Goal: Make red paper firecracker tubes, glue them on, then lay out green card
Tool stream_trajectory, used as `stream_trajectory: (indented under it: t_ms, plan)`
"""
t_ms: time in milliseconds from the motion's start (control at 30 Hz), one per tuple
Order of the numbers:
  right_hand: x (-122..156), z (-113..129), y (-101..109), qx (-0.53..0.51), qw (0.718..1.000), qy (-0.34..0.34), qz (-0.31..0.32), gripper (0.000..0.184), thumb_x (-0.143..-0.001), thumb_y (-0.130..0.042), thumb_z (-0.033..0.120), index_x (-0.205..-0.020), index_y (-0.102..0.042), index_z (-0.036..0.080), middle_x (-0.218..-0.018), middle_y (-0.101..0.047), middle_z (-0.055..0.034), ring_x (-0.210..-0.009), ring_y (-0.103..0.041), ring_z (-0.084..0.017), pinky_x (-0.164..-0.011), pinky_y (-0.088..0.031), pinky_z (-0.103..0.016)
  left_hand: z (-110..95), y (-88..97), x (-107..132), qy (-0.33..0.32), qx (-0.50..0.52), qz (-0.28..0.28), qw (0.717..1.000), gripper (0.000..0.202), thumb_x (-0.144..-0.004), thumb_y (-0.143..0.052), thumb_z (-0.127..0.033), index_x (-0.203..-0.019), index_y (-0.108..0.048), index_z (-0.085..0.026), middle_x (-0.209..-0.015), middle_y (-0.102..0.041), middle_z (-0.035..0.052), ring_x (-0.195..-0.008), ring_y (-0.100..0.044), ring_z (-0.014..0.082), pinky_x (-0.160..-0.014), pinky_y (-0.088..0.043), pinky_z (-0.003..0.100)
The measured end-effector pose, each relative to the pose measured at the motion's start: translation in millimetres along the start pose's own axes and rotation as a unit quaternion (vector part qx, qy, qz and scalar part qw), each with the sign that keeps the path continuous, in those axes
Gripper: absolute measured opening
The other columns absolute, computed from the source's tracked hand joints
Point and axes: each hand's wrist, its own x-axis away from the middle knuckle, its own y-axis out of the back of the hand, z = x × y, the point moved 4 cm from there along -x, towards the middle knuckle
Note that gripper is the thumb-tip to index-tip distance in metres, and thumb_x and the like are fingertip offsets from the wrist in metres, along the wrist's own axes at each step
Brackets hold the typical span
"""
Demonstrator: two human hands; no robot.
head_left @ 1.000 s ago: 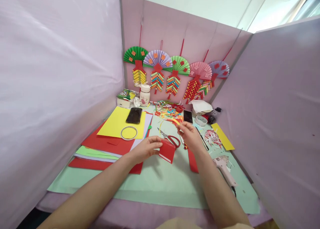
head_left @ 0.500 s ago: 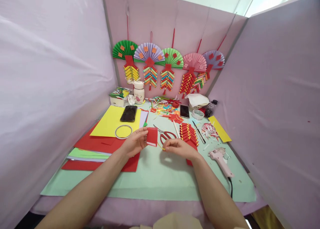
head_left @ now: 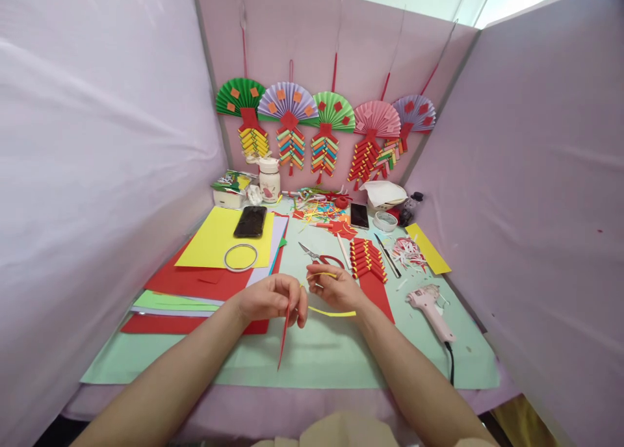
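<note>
My left hand (head_left: 273, 296) is closed on a piece of red paper (head_left: 283, 343), which hangs down from its fingers and shows nearly edge-on. Close by on the right, the fingers of my right hand (head_left: 337, 290) are closed on a narrow yellow paper strip (head_left: 336, 313). Part of that yellow shows across the fingers and part below the hand; whether it is one strip or two I cannot tell. Behind my right hand lie scissors with red handles (head_left: 331, 260). Rows of small red paper rolls with yellow ends (head_left: 366, 260) rest on red paper beyond it.
Stacked coloured sheets (head_left: 195, 281) lie left, topped by a black phone (head_left: 250, 221) and a tape ring (head_left: 240, 269). A corded glue gun (head_left: 431, 310) lies right, near a craft knife (head_left: 389, 257). Paper scraps (head_left: 322, 210) and a white bottle (head_left: 270, 182) are at the back; paper fans (head_left: 287, 102) hang above.
My left hand has turned and lowered the red paper from facing me to edge-on. My right hand has turned over, and more of the yellow strip now shows.
</note>
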Motion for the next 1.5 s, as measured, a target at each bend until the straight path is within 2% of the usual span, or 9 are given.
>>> stream_trajectory:
  t_ms: [167, 367, 633, 767, 900, 1033, 1167, 1333, 1500]
  plan:
    - [1.0, 3.4, 2.1, -0.065, 0.996, 0.045, -0.051, 0.031, -0.061, -0.086, 0.032, -0.089, -0.075, 0.024, -0.081, -0.069, -0.0018, -0.073, -0.060, -0.011, -0.074, -0.048, -0.027, 0.0, 1.6, -0.7, -0.006, 0.013, -0.011, 1.000, 0.022, -0.072, -0.073, -0.033, -0.069, -0.061, -0.014, -0.075, -0.065, 0.0073, -0.063, -0.064, 0.0178, -0.054, -0.045, 0.026]
    - [0.7, 10.6, 0.9, -0.106, 0.989, 0.079, -0.072, 0.023, -0.063, -0.086, 0.027, -0.082, -0.073, 0.025, -0.071, -0.065, 0.0019, -0.065, -0.056, -0.009, -0.068, -0.048, -0.025, 1.6, 2.9, -1.7, 0.016, -0.004, -0.045, 0.999, 0.025, -0.069, -0.076, -0.034, -0.068, -0.061, -0.014, -0.076, -0.066, 0.0086, -0.065, -0.063, 0.0182, -0.058, -0.046, 0.028]
    - [2.5, 12.9, 0.2, -0.141, 0.983, 0.080, -0.083, 0.014, -0.069, -0.081, 0.026, -0.077, -0.069, 0.024, -0.086, -0.066, 0.0022, -0.079, -0.059, -0.011, -0.074, -0.049, -0.025, 3.5, 1.4, -4.4, 0.042, -0.008, -0.049, 0.998, 0.018, -0.072, -0.075, -0.029, -0.075, -0.066, -0.014, -0.081, -0.069, 0.0085, -0.073, -0.065, 0.0193, -0.069, -0.048, 0.031]
    - [2.6, 17.0, 5.5, -0.165, 0.981, 0.063, -0.079, 0.013, -0.073, -0.077, 0.026, -0.081, -0.067, 0.024, -0.091, -0.068, 0.0018, -0.089, -0.063, -0.013, -0.083, -0.050, -0.029, 10.8, 9.2, -5.7, 0.110, -0.038, -0.133, 0.984, 0.022, -0.070, -0.078, -0.030, -0.079, -0.066, -0.014, -0.089, -0.070, 0.0090, -0.078, -0.065, 0.0181, -0.072, -0.047, 0.029]
    - [2.4, 27.7, 17.2, -0.164, 0.978, 0.069, -0.105, 0.015, -0.072, -0.077, 0.024, -0.081, -0.065, 0.022, -0.083, -0.067, 0.0023, -0.079, -0.063, -0.012, -0.078, -0.051, -0.028, 13.8, 20.3, -6.4, 0.122, -0.050, -0.240, 0.962, 0.023, -0.069, -0.078, -0.029, -0.083, -0.065, -0.014, -0.083, -0.068, 0.0057, -0.076, -0.064, 0.0153, -0.071, -0.047, 0.026]
    - [0.7, 34.4, 30.6, -0.103, 0.977, 0.107, -0.153, 0.015, -0.071, -0.077, 0.025, -0.080, -0.066, 0.022, -0.072, -0.062, 0.0037, -0.064, -0.055, -0.009, -0.066, -0.048, -0.023, 11.6, 30.7, -7.0, 0.082, -0.050, -0.339, 0.936, 0.026, -0.066, -0.079, -0.029, -0.080, -0.063, -0.015, -0.080, -0.067, 0.0031, -0.071, -0.063, 0.0135, -0.071, -0.049, 0.027]
    - [0.4, 32.0, 36.0, 0.039, 0.975, 0.106, -0.190, 0.017, -0.072, -0.076, 0.032, -0.084, -0.069, 0.021, -0.068, -0.060, 0.0026, -0.059, -0.050, -0.010, -0.058, -0.043, -0.024, 6.5, 40.3, -6.2, 0.018, -0.111, -0.429, 0.896, 0.028, -0.066, -0.077, -0.034, -0.079, -0.060, -0.016, -0.079, -0.065, 0.0018, -0.072, -0.061, 0.0135, -0.071, -0.050, 0.027]
    - [3.4, 31.7, 29.1, 0.201, 0.955, 0.096, -0.195, 0.019, -0.077, -0.070, 0.039, -0.086, -0.072, 0.022, -0.084, -0.066, -0.0029, -0.079, -0.058, -0.016, -0.075, -0.046, -0.031, 4.4, 46.9, -4.5, -0.020, -0.221, -0.476, 0.851, 0.029, -0.069, -0.071, -0.041, -0.081, -0.059, -0.017, -0.073, -0.060, -0.0009, -0.067, -0.057, 0.0128, -0.063, -0.046, 0.025]
    - [6.3, 38.1, 17.3, 0.316, 0.915, 0.171, -0.184, 0.012, -0.079, -0.067, 0.034, -0.080, -0.074, 0.024, -0.094, -0.064, -0.0049, -0.093, -0.059, -0.019, -0.086, -0.043, -0.034, -0.1, 42.9, -2.9, -0.039, -0.305, -0.489, 0.816, 0.027, -0.071, -0.068, -0.042, -0.082, -0.062, -0.017, -0.071, -0.061, -0.0013, -0.067, -0.056, 0.0136, -0.065, -0.043, 0.025]
